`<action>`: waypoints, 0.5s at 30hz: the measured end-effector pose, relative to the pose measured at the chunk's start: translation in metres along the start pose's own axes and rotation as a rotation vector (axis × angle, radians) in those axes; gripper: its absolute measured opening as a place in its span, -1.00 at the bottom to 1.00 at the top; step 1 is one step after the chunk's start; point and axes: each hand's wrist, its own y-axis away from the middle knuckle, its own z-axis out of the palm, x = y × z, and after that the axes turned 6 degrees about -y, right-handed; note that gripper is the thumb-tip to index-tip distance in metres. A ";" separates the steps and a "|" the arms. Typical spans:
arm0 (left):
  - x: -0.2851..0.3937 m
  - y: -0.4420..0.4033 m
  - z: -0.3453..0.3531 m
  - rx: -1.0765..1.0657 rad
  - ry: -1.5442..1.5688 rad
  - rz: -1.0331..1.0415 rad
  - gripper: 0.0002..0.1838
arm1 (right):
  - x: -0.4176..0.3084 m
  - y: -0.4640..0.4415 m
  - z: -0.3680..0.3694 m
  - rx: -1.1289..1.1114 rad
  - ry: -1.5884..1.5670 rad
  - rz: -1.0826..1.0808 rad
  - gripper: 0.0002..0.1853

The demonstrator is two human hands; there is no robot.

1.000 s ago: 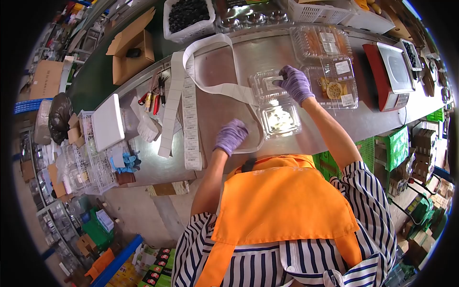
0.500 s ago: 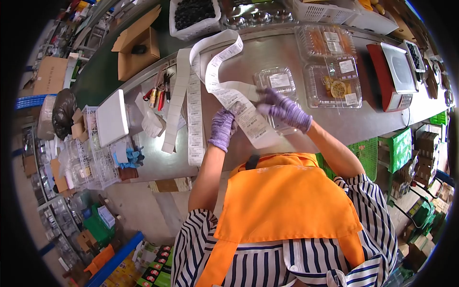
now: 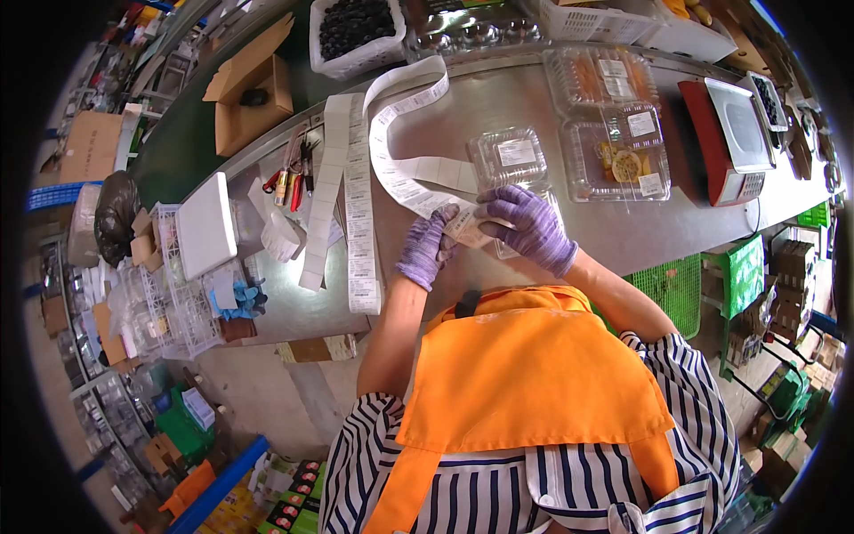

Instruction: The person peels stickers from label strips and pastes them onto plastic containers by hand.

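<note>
Over the metal table (image 3: pixel 498 98), the label strip (image 3: pixel 398 182) curls round to the person, its near end between two gloved hands: the left hand (image 3: pixel 427 245) pinches one side, the right hand (image 3: pixel 531 230) grips the other, partly hiding a clear plastic box (image 3: pixel 509 156).

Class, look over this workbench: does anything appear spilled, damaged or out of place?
Nothing looks clearly spilled or broken. The untidiest thing is the label strip: it curls in a loose loop over the bench, left of the clear boxes, rather than lying flat or neatly rolled.
</note>
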 end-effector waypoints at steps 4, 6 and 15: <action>-0.004 -0.004 0.004 0.111 -0.110 0.050 -0.76 | 0.008 0.006 -0.005 -0.055 0.063 -0.024 -0.76; -0.007 -0.003 0.004 0.046 -0.152 0.172 -0.78 | 0.022 0.016 0.005 0.031 0.087 0.035 -0.75; -0.017 -0.008 0.002 0.048 -0.011 0.022 -0.81 | -0.005 0.011 -0.007 0.082 0.013 -0.015 -0.82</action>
